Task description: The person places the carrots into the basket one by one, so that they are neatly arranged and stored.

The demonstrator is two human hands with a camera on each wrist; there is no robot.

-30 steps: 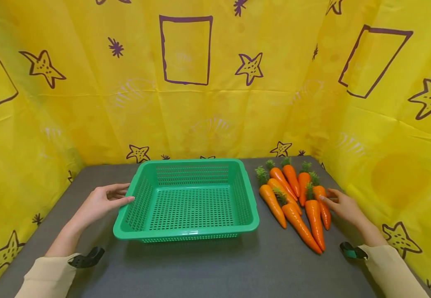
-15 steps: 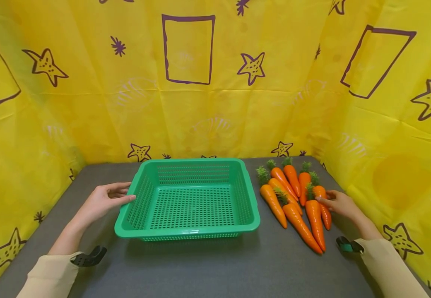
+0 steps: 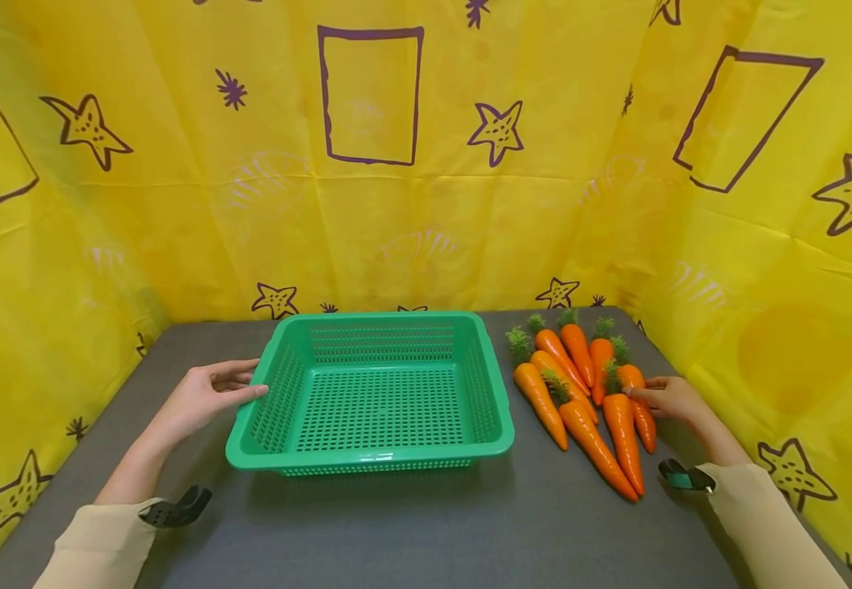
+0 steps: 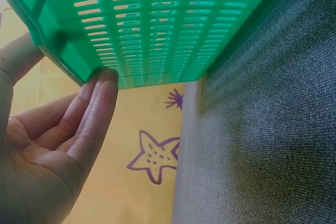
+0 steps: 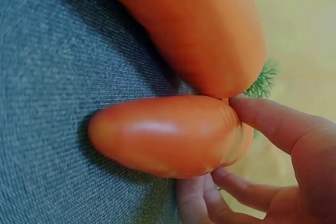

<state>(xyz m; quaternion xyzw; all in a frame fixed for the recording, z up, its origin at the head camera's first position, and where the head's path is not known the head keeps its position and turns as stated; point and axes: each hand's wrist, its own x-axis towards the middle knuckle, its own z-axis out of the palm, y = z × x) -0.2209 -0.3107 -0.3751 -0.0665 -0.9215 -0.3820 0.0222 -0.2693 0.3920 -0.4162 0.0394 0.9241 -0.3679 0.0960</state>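
In the head view, a green plastic basket [image 3: 374, 460] with slotted walls stands mid-table, nothing inside it. My left hand [image 3: 200, 401] grips its left rim, thumb on top and fingers underneath; the left wrist view shows the fingertips against the outer wall [image 4: 157, 30]. At the right end of the pile, my right hand [image 3: 679, 402] pinches an orange carrot [image 3: 644, 421] near its leafy top. Seen from the right wrist, thumb and fingers lie on opposite sides of that carrot [image 5: 163, 135], which rests on the cloth with another carrot [image 5: 205, 30] right beside it.
Several more carrots [image 3: 591, 450] with green tufts lie in a loose group between the basket and my right hand. Grey cloth [image 3: 426, 532] covers the table. Yellow patterned curtains [image 3: 426, 229] enclose it at the back and both sides.
My right hand has shifted slightly left, its thumb coming over the rightmost carrot and the fingers closing on it. The left hand and basket have stayed put.
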